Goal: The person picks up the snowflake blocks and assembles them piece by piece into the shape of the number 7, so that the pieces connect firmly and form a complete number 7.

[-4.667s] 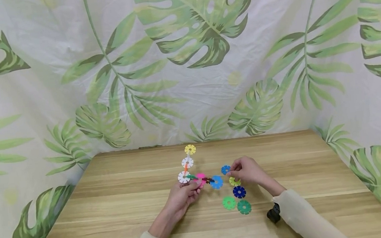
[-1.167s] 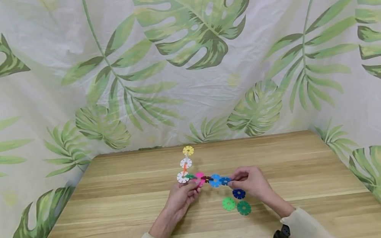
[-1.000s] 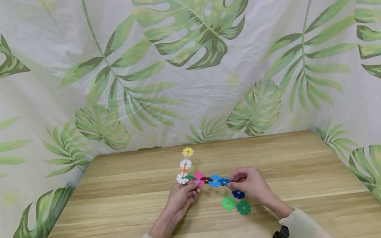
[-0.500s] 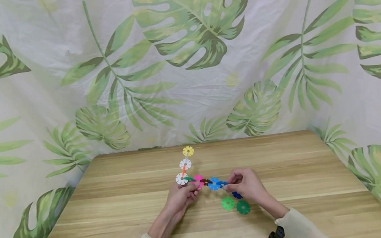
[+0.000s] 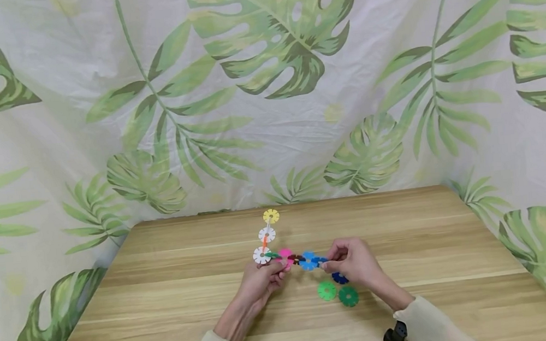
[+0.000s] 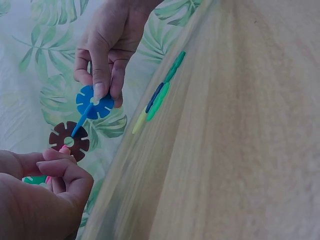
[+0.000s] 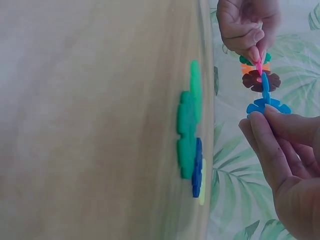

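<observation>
Notched plastic discs are joined in a chain above the table. My left hand [image 5: 259, 286] pinches its pink disc [image 5: 285, 255]. From there the chain runs over a green disc [image 5: 272, 255], a white disc [image 5: 262, 255], an orange disc [image 5: 264, 242] and another white disc [image 5: 266, 235] to a yellow disc [image 5: 271, 216]. On the other side come a brown disc [image 6: 61, 136] and a light blue disc [image 5: 307, 261]. My right hand [image 5: 359, 263] pinches a blue disc [image 6: 101, 108] that meets the light blue one edge to slot; its seating is unclear.
Loose discs lie on the wooden table [image 5: 168, 312] below my right hand: light green [image 5: 327, 291], dark green [image 5: 349, 296] and dark blue [image 5: 340, 277]. A yellow-green disc [image 7: 202, 190] shows in the right wrist view. A leaf-patterned cloth [image 5: 289, 136] hangs behind the table.
My right hand has brought the blue disc left and down from above the loose discs to the light blue disc. Over the last second, both hands have shifted only slightly.
</observation>
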`<state>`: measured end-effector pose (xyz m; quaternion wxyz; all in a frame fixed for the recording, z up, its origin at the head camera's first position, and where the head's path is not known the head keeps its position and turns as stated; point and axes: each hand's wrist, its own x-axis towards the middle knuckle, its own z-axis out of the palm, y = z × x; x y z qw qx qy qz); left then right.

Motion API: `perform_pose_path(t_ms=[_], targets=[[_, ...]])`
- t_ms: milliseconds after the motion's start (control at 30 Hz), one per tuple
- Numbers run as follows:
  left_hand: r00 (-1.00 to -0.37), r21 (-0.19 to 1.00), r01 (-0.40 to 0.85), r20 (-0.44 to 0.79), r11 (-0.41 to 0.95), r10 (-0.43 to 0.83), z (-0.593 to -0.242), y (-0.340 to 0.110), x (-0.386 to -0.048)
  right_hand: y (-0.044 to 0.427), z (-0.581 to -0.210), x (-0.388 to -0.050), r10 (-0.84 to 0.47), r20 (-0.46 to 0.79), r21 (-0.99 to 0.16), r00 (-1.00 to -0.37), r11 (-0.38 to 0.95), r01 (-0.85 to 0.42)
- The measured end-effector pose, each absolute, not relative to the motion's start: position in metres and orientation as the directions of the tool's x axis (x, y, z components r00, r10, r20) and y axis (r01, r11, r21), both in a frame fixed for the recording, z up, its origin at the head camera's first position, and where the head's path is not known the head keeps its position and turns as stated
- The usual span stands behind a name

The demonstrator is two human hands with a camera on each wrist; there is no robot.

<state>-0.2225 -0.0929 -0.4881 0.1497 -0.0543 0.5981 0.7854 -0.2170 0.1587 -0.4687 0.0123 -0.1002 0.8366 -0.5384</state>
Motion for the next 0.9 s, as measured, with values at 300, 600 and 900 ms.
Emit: perform_pose_path(t_ms=[300, 600, 900], targets=[[-0.952, 0.926, -0.297, -0.27, -0.232, 0.144, -0.487, -0.093, -0.227, 0.156, -0.47, -0.219, -0.174, 0.094, -0.898, -0.98, 0.411, -0.159], [-0.95, 0.933, -0.291, -0.256, -0.21, 0.179, -0.487, -0.089, -0.224, 0.149, -0.469, -0.219, -0.154, 0.104, -0.915, -0.983, 0.372, -0.155], [-0.934, 0.92, -0.318, -0.261, -0.23, 0.245, -0.49, -0.083, -0.219, 0.14, -0.469, -0.218, -0.203, 0.18, -0.898, -0.963, 0.365, -0.245]])
